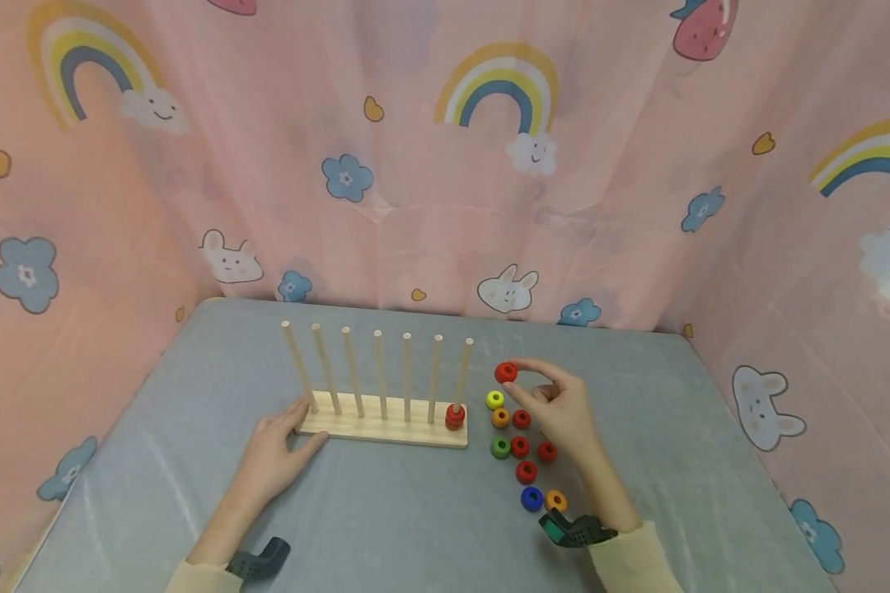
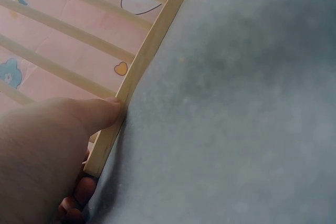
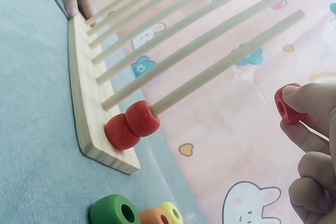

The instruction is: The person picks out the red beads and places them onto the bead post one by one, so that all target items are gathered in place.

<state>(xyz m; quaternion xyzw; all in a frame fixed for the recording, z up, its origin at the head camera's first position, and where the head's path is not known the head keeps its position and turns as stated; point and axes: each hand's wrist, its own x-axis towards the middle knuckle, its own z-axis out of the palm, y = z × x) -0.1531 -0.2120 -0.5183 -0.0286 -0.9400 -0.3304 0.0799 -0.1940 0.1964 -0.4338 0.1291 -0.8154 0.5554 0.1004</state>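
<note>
A pink cloth wall with rainbows, bunnies and flowers (image 1: pixel 415 247) is hung behind a flat grey table (image 1: pixel 386 527). On it, a long, pale wooden board with seven thin round sticks (image 1: pixel 400 430) is set. The board's left end is gripped by the left hand (image 1: pixel 270 449), with the thumb pressed on the front edge. By the right hand (image 1: pixel 561 408), a small round red bead with a hole (image 1: pixel 505 373) is pinched between thumb and finger. It is held up near the right-most stick (image 1: pixel 463 375), apart from it. At that stick's bottom, two shiny round red beads (image 1: pixel 455 417) are stacked. Nine loose round beads, red (image 1: pixel 526 472), orange (image 1: pixel 555 501), yellow (image 1: pixel 494 399), green (image 1: pixel 500 448) and blue (image 1: pixel 531 498), are spread to the board's right.
</note>
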